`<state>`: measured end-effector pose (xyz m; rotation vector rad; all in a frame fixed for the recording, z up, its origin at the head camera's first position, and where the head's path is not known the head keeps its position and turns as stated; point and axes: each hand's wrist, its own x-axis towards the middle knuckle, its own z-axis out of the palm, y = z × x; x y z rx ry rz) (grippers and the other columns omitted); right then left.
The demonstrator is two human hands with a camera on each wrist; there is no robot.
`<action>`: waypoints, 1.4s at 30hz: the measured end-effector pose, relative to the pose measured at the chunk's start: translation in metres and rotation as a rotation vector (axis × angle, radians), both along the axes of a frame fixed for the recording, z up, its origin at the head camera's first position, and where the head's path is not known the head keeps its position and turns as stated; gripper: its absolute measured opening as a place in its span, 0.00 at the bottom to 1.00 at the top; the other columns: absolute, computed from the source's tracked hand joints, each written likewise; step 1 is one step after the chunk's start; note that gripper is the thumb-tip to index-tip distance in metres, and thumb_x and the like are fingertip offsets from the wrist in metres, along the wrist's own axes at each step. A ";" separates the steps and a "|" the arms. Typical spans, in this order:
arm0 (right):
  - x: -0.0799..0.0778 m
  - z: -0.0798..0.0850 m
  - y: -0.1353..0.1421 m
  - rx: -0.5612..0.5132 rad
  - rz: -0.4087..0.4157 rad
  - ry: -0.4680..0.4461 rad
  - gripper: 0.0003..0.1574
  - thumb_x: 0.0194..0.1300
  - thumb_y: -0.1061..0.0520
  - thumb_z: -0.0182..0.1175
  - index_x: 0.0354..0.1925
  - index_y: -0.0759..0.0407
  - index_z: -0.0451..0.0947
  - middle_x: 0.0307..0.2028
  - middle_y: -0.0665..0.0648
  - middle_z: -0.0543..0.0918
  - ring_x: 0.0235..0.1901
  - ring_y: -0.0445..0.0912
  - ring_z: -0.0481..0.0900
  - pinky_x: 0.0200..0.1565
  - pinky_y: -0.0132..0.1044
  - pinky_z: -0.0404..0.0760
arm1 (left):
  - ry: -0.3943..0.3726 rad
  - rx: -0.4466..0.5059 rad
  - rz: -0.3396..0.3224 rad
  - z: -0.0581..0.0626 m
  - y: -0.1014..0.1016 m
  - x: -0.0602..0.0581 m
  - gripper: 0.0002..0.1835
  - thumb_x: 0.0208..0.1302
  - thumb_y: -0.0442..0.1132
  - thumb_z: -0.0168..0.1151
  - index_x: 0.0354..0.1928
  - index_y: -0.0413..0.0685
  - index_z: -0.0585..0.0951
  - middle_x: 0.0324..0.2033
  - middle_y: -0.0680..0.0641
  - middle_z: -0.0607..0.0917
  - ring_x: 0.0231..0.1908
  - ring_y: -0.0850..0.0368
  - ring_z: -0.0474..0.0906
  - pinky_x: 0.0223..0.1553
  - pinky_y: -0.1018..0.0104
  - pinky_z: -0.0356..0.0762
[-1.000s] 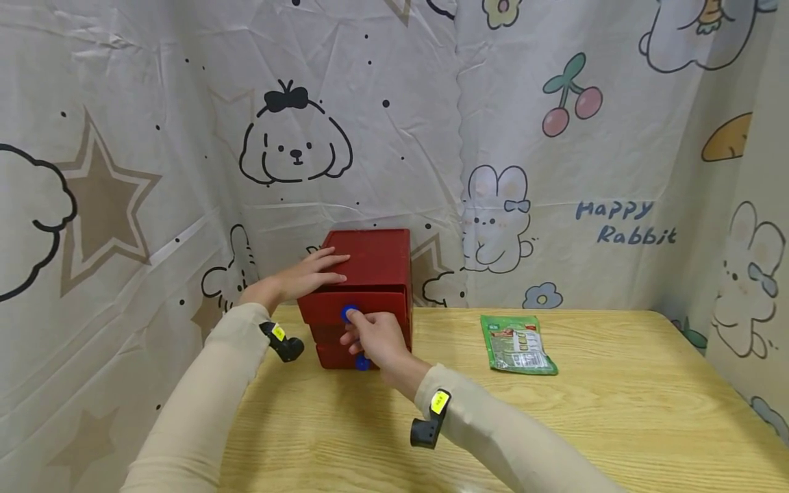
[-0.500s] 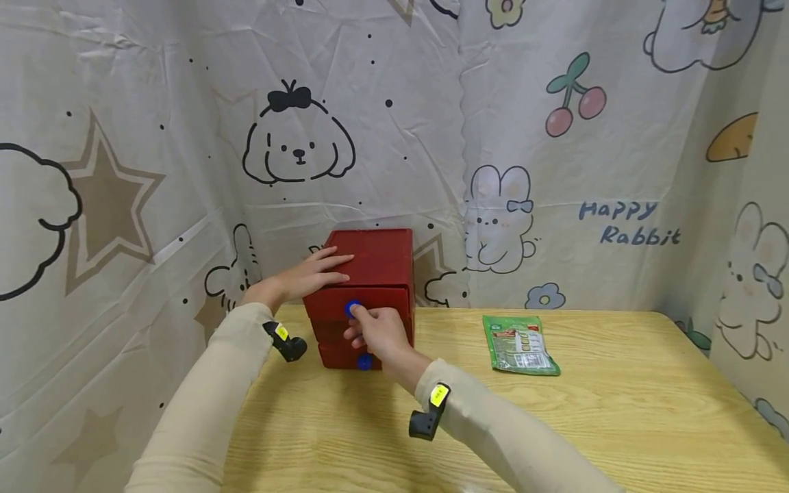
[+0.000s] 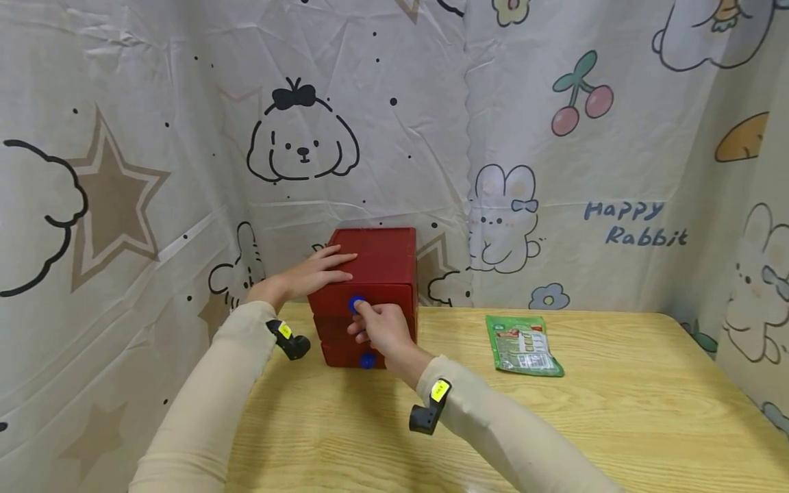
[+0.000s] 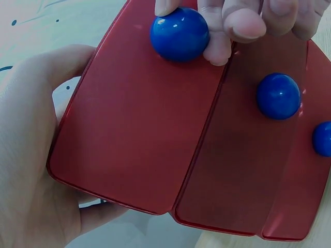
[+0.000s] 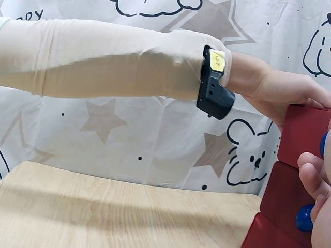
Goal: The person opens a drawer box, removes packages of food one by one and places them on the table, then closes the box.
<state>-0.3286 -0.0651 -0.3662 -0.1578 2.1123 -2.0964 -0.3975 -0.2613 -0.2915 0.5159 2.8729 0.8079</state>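
A small red cabinet (image 3: 379, 263) with several stacked drawers stands at the back of the table, and its top drawer (image 4: 129, 119) sits flush with the front. On the cabinet's top lies my left hand (image 3: 311, 275), fingers straight and spread. My right hand (image 3: 390, 335) pinches the blue knob (image 4: 180, 35) of the top drawer between thumb and fingers. A second blue knob (image 4: 278, 96) shows on the middle drawer in the left wrist view. The bottom drawer's blue knob (image 3: 368, 361) is visible below my right hand in the head view.
A green packet (image 3: 525, 346) lies flat on the wooden table (image 3: 622, 404), right of the cabinet. Behind and at both sides hangs a printed curtain (image 3: 401, 123). A black wrist camera (image 3: 290, 340) sits on my left sleeve.
The top drawer, slightly pulled out and tilted a second ago, has gone in flush, pushed by my right hand on its knob. My left hand has stayed on the cabinet's top.
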 end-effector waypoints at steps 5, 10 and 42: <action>-0.004 -0.002 0.000 -0.016 -0.017 0.022 0.26 0.79 0.45 0.57 0.39 0.67 0.86 0.27 0.55 0.87 0.25 0.45 0.80 0.44 0.52 0.83 | 0.008 0.011 -0.007 -0.002 0.000 -0.001 0.37 0.76 0.59 0.53 0.81 0.58 0.62 0.82 0.45 0.45 0.79 0.37 0.36 0.72 0.30 0.41; -0.004 -0.003 -0.003 -0.025 -0.021 0.025 0.25 0.79 0.45 0.57 0.41 0.66 0.86 0.26 0.55 0.87 0.25 0.45 0.80 0.39 0.48 0.82 | 0.009 0.023 -0.006 -0.002 -0.001 0.000 0.37 0.75 0.60 0.53 0.81 0.58 0.62 0.82 0.45 0.45 0.79 0.37 0.36 0.72 0.30 0.42; 0.005 -0.068 -0.012 -0.216 -0.002 -0.175 0.40 0.73 0.33 0.60 0.49 0.71 0.82 0.23 0.52 0.85 0.19 0.37 0.76 0.24 0.29 0.71 | 0.096 0.022 -0.022 -0.007 0.001 0.001 0.35 0.77 0.56 0.52 0.80 0.53 0.64 0.81 0.42 0.49 0.78 0.35 0.40 0.71 0.30 0.44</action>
